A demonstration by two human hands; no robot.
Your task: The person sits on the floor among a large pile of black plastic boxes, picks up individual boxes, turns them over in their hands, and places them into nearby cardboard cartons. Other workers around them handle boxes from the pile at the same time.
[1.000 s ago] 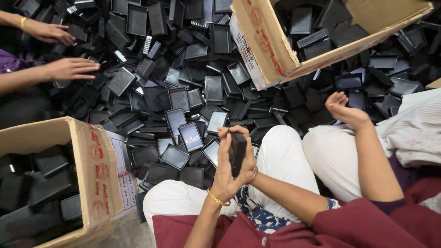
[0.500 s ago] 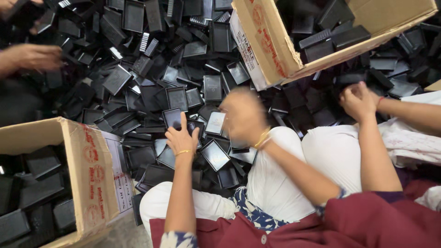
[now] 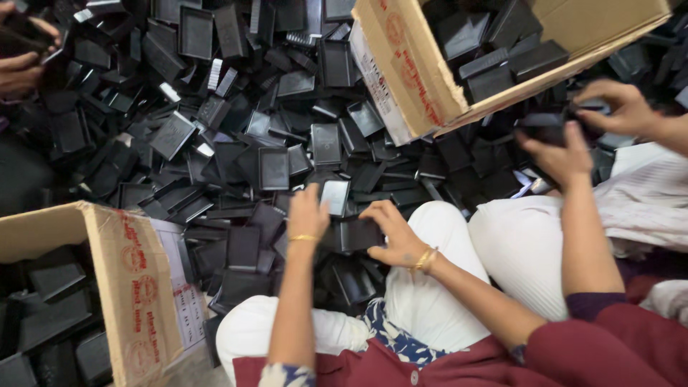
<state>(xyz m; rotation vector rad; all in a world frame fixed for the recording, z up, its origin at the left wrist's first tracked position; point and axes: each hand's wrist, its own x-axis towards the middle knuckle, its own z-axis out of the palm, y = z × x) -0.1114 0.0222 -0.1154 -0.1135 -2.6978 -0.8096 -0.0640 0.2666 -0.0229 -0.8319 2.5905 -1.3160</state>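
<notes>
Your left hand [image 3: 307,213] reaches down into the heap of black plastic trays [image 3: 236,136], its fingers curled over a small tray with a pale, shiny inside [image 3: 335,196], touching its near edge; whether you have actually pinched it I cannot tell. Your right hand [image 3: 393,233] is closed around a dark flat tray [image 3: 358,234], thumb on top and fingers along its right side, holding it just above your knees, right beside the left hand. Both wrists carry gold bangles. The heap spreads across the floor in front of you, trays lying at every angle. A cardboard box [image 3: 125,276] stands at your left, partly filled with the same black trays, and a second cardboard box [image 3: 412,72] leans in from the upper right, also holding trays. To your right another person's two hands [image 3: 573,143] work a dark piece, and at the far upper left a third person's hand [image 3: 18,68] holds another.
</notes>
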